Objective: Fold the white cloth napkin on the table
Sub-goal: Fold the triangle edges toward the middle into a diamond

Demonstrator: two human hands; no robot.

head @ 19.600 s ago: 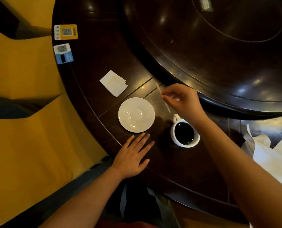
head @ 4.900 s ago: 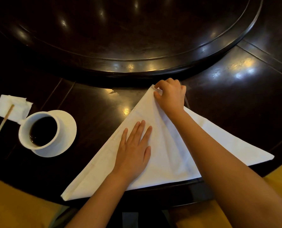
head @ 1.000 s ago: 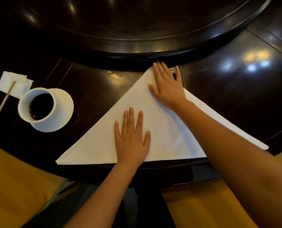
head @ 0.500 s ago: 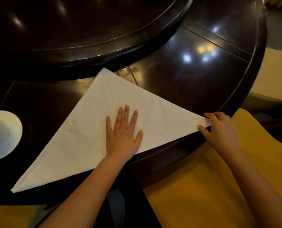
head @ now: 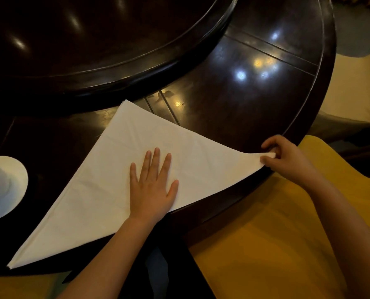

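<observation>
The white cloth napkin point(head: 106, 175) lies on the dark round table point(head: 244, 100) as a large triangle, its long folded edge along the table's near rim and its apex pointing away from me. My left hand point(head: 152, 186) rests flat on the middle of the napkin, fingers spread, pressing it down. My right hand point(head: 287, 158) pinches the napkin's right corner between thumb and fingers at the table's edge and lifts it slightly off the surface.
A white cup on a saucer point(head: 4, 188) stands at the left edge of the view. A raised dark turntable point(head: 93, 44) fills the table's centre behind the napkin. Yellow chair seats point(head: 277, 244) sit below the table's rim.
My right hand left the napkin's apex, went to the right corner and now pinches it, raising it a little. The left hand stays pressed flat. My view has swung right.
</observation>
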